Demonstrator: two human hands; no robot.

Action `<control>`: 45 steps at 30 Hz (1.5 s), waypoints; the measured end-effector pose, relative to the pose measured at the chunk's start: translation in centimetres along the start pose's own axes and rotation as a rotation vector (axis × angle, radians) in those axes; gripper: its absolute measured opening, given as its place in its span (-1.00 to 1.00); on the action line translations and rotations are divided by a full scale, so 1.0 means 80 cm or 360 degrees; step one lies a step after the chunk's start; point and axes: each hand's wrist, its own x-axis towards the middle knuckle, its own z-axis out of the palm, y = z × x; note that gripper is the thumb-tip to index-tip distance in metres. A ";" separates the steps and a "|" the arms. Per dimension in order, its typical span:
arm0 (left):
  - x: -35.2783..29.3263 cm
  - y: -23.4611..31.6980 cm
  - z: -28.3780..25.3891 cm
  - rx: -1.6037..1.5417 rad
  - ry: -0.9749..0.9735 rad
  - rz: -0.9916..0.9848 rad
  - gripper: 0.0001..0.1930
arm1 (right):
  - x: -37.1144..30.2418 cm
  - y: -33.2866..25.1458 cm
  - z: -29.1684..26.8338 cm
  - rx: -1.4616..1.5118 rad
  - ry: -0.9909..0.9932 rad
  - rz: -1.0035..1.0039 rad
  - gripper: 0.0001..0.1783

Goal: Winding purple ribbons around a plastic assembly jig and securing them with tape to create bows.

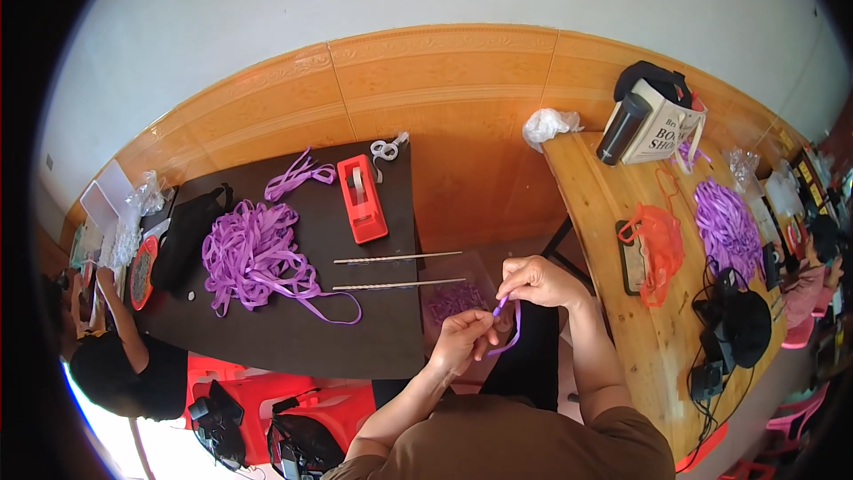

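Between my two hands runs a short length of purple ribbon (pixel 516 331), its lower part hanging in a loop. My left hand (pixel 464 340) pinches one part of it. Just above and to the right, my right hand (pixel 538 283) pinches the ribbon's upper part between thumb and fingers. Two thin metal rods (pixel 400 284) with twisted sections lie parallel, sticking out past the dark table's right edge. Left of them is a big tangled heap of purple ribbon (pixel 253 253). Below my hands, a clear bin with small purple pieces (pixel 453 300) is partly hidden.
The dark table (pixel 355 347) holds a red tape dispenser (pixel 362 200), white-handled scissors (pixel 385 151) and a smaller ribbon bundle (pixel 300 176). On the wooden table (pixel 591 187) are a tumbler (pixel 624 129), tote bag (pixel 659 129), orange plastic bag (pixel 659 253) and more ribbon (pixel 724 227). Another person (pixel 124 364) sits left.
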 end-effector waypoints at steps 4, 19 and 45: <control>0.009 -0.008 -0.001 -0.0075 0.0079 0.0003 -0.83 | 0.012 0.011 0.006 0.0011 0.0176 -0.0054 -0.81; 0.088 -0.016 -0.028 -0.0156 0.0767 0.1140 -0.87 | 0.118 0.059 0.053 -0.0595 0.1026 -0.0620 -0.80; 0.087 -0.020 -0.058 -0.0036 0.0631 0.0968 -0.87 | 0.088 0.116 0.146 -0.0025 0.1101 -0.0260 -0.88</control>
